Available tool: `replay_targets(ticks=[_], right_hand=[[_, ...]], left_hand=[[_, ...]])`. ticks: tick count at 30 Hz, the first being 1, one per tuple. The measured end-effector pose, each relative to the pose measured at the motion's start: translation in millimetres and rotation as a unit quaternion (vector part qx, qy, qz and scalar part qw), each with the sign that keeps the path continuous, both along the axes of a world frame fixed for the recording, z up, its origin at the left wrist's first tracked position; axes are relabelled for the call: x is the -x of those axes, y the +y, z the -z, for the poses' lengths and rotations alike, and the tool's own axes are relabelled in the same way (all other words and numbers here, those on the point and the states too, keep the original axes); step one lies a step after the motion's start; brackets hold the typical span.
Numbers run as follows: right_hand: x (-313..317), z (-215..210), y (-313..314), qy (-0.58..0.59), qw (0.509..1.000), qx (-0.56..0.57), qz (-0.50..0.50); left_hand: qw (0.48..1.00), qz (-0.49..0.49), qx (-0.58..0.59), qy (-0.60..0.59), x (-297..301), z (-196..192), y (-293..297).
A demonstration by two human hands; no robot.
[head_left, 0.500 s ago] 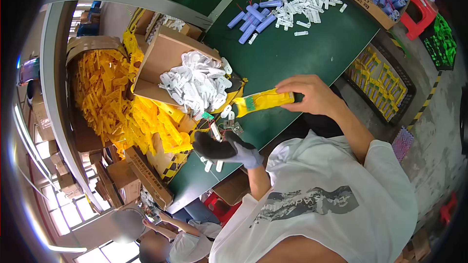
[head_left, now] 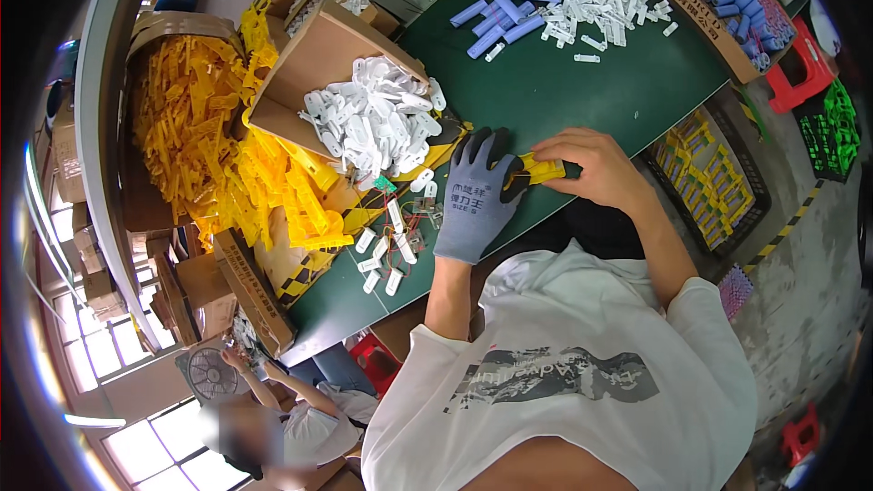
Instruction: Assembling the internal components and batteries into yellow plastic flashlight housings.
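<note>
Bare right hand (head_left: 591, 168) pinching a flat yellow plastic sleeve (head_left: 544, 169), grey-gloved left hand (head_left: 476, 195) over its other end, fingers extended, grip hidden

Bright, even light shows the gloved left hand (head_left: 476, 200) fairly sharply, while windows (head_left: 136, 447) well below and left of it glare white and fisheye distortion bends outlying lines.
</note>
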State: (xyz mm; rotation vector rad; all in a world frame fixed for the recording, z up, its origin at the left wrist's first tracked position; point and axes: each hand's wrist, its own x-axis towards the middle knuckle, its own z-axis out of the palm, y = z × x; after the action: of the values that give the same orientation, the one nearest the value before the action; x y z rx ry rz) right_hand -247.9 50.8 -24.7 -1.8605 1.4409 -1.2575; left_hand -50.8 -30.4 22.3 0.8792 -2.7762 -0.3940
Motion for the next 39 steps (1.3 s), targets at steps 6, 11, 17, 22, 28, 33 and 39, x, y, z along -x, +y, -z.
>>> replay_targets(ticks=[6, 11, 17, 22, 28, 33, 39], right_hand=[[4, -3, -2, 0.006, 1.0, -0.028, -0.012], [10, -9, -4, 0.012, 0.999, -0.042, -0.03], [13, -3, -10, -0.009, 0.998, -0.03, -0.05], [27, -15, -26, -0.027, 0.996, -0.056, -0.062], [64, -33, -95, 0.174, 0.976, 0.018, 0.127], [85, -30, -139, 0.326, 0.937, 0.047, 0.116], [79, -37, -139, 0.393, 0.918, 0.001, 0.059]], left_hand=[[0.995, 0.01, -0.04, 0.088, 0, 4, -1], [0.991, 0.028, -0.067, 0.113, -11, -2, -13], [0.986, -0.027, -0.072, 0.148, -31, 14, -13], [0.972, -0.076, -0.135, 0.175, -35, 33, -12], [0.978, 0.008, 0.009, 0.209, -18, 40, -21], [0.981, 0.017, 0.014, 0.194, -6, 46, -25], [0.978, 0.009, 0.018, 0.209, -5, 50, -24]])
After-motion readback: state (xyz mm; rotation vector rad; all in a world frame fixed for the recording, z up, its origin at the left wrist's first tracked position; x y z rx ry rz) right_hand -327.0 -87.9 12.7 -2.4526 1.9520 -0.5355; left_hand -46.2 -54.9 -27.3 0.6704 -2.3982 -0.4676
